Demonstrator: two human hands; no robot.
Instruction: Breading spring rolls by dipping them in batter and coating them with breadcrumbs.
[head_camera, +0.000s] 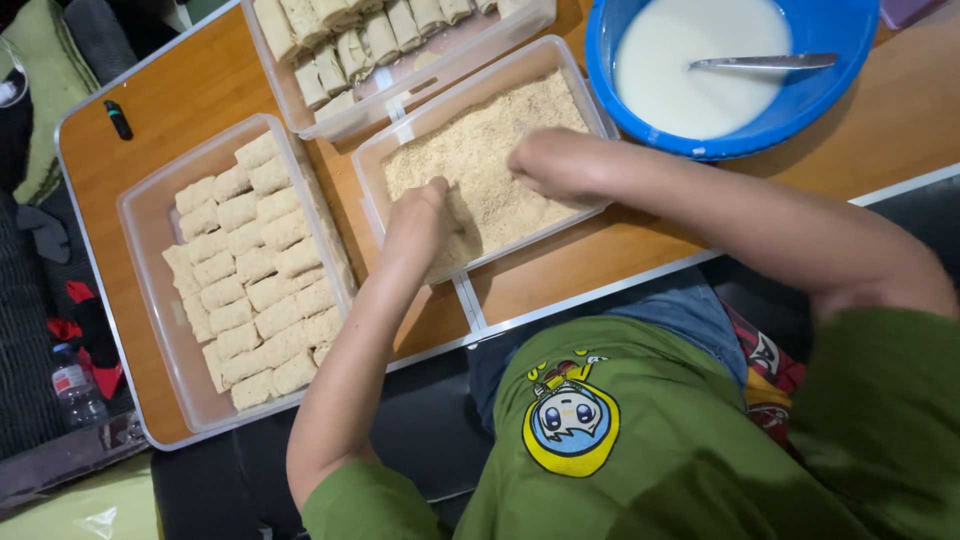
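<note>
Both of my hands are down in a clear plastic tray (372, 190) filled with tan breadcrumbs (480, 150). My left hand (420, 222) rests at the tray's near left side with its fingers curled into the crumbs. My right hand (558, 162) is knuckles-up at the right side, and its fingertips are buried in the crumbs. Anything under either hand is hidden. A clear tray (140, 250) to the left holds several rows of crumb-coated rectangular pieces (255, 270).
A blue bowl (840, 70) of white batter with a metal spoon (765, 62) stands at the far right. Another clear tray (330, 120) of uncoated pale rolls sits at the far middle. Everything stands on an orange-brown table (150, 110). A water bottle (75, 385) lies on the floor at the left.
</note>
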